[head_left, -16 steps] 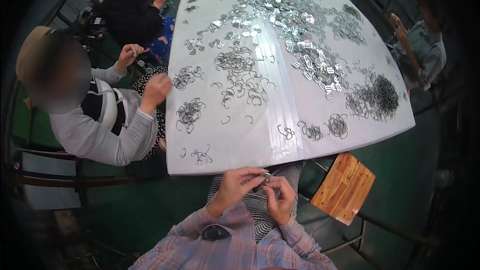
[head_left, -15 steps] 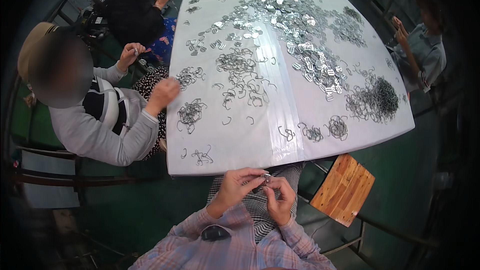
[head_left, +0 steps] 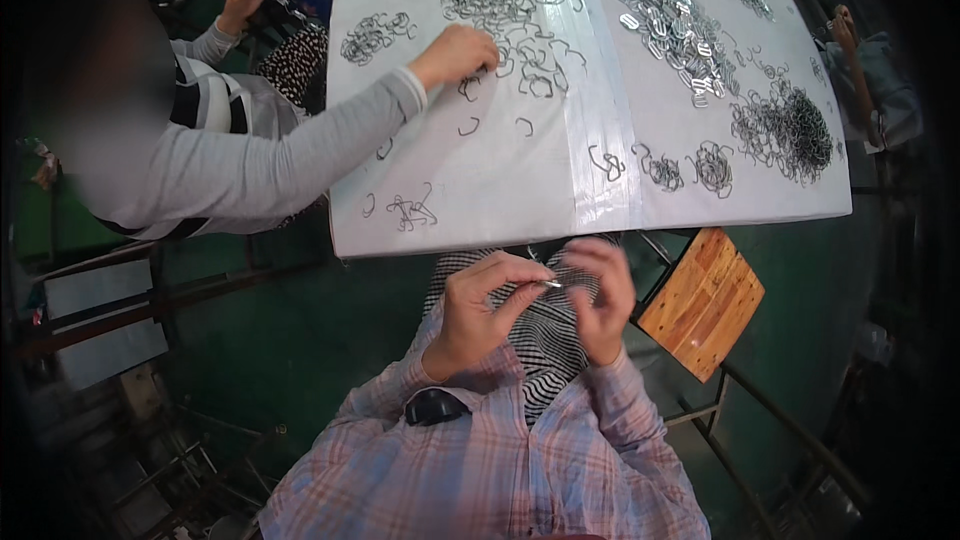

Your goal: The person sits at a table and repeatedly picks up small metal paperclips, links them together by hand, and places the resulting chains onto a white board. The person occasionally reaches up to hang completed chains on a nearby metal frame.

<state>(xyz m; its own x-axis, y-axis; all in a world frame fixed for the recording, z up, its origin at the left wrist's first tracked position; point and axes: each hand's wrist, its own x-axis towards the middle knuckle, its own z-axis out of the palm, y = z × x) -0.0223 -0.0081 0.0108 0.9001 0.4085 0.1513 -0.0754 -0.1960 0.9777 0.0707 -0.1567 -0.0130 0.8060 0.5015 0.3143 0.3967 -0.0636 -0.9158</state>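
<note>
Just off the table's near edge, above my lap, my left hand (head_left: pixel 488 306) pinches a small shiny metal piece (head_left: pixel 552 284) between thumb and fingertips. Its exact shape is too small to tell. My right hand (head_left: pixel 601 300) is close beside it on the right, smeared by motion, with thumb and fingers apart and nothing visible in them. On the white table (head_left: pixel 480 185) ahead lie bent wire hooks (head_left: pixel 410 210) in loose clusters. Small wire piles (head_left: pixel 713 169) sit near the front right, and slotted silver buckles (head_left: pixel 660 20) are heaped farther back.
A co-worker's sleeve (head_left: pixel 290 160) stretches across the table's left side, the hand (head_left: pixel 460 53) at the scattered hooks. A wooden stool (head_left: pixel 703 302) stands to my right. A large dark wire pile (head_left: pixel 795 135) lies at the right. Another person (head_left: pixel 870 70) sits beyond the right edge.
The view has tipped downward, so the table sits higher. My right hand has come away from the metal piece; my left keeps it. The co-worker's hand has reached right, over the hooks.
</note>
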